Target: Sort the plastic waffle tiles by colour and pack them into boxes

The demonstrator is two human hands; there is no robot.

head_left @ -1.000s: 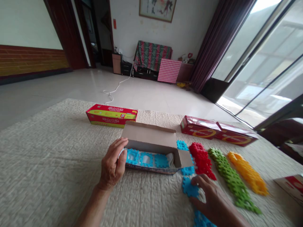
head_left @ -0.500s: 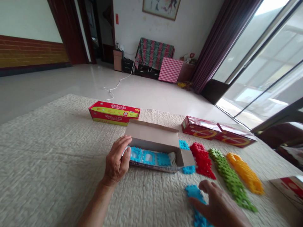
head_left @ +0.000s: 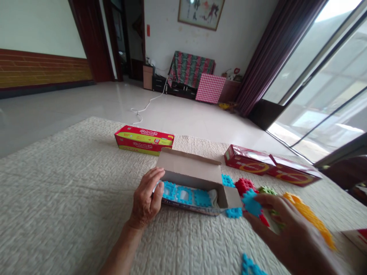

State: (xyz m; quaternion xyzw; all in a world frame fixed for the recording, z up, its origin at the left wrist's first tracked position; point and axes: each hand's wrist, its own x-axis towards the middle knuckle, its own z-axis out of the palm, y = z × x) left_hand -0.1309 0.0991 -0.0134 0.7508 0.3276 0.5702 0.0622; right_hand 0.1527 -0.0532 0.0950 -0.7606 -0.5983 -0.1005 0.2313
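An open cardboard box (head_left: pixel 189 163) stands on the quilted cover with its lid flap folded back. Several blue plastic interlocking tiles (head_left: pixel 203 198) lie in a row inside it, next to something whitish at the right end. My left hand (head_left: pixel 147 198) grips the box's left end, fingers over the edge. In my right hand (head_left: pixel 292 225), a blue tile (head_left: pixel 252 203) is pinched between thumb and fingers, just right of the box's side flap. More blue tiles (head_left: pixel 252 266) lie at the bottom edge of the view, partly cut off.
Beyond the box's right end are red tiles (head_left: pixel 245 185), green tiles (head_left: pixel 267 190) partly hidden by my right hand, and a yellow row (head_left: pixel 311 217). A red and yellow-green box (head_left: pixel 145 141) stands behind on the left, two dark red boxes (head_left: pixel 249 160) behind on the right.
My right hand has picked up a blue tile from the near pile and moved it up beside the box. My left hand stays on the box; the view has shifted slightly.
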